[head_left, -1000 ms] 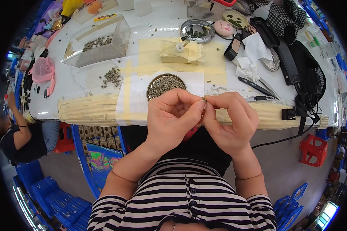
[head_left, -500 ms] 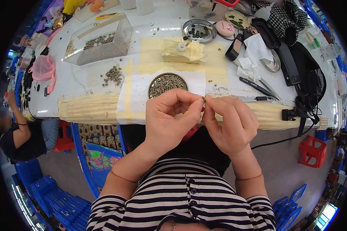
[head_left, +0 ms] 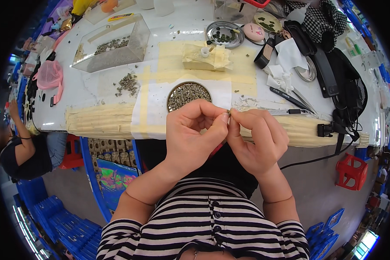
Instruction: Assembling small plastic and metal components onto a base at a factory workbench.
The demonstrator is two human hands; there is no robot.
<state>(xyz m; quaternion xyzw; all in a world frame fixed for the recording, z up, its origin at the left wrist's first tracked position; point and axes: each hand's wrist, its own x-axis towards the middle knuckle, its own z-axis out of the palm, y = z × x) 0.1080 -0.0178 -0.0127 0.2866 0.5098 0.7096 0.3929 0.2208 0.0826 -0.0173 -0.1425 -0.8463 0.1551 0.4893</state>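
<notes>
Thumb and forefinger of my left hand [head_left: 195, 136] are pinched at the fingertips, meeting those of my right hand [head_left: 260, 138], also pinched. Between the touching tips sits a tiny metal part [head_left: 229, 112], mostly covered by the fingers; its exact kind cannot be made out. Just beyond my left hand a round tin [head_left: 169, 96] full of small greyish metal parts [head_left: 190, 95] rests on white paper [head_left: 154, 102]. My left hand hides the tin's near edge. Both hands hover over the table's taped front edge.
A clear bin [head_left: 138, 47] with similar parts stands far left, near a loose pile [head_left: 127, 85]. Beyond the tin is a tape-covered block [head_left: 206, 58] bearing a small white cup [head_left: 205, 51]. Tweezers [head_left: 290, 97] and a silver dish [head_left: 236, 41] lie right. Another person [head_left: 21, 151] sits left.
Both hands keep the same pinch at nearly the same spot. My left hand has shifted very slightly to the right, and its thumb has turned a little.
</notes>
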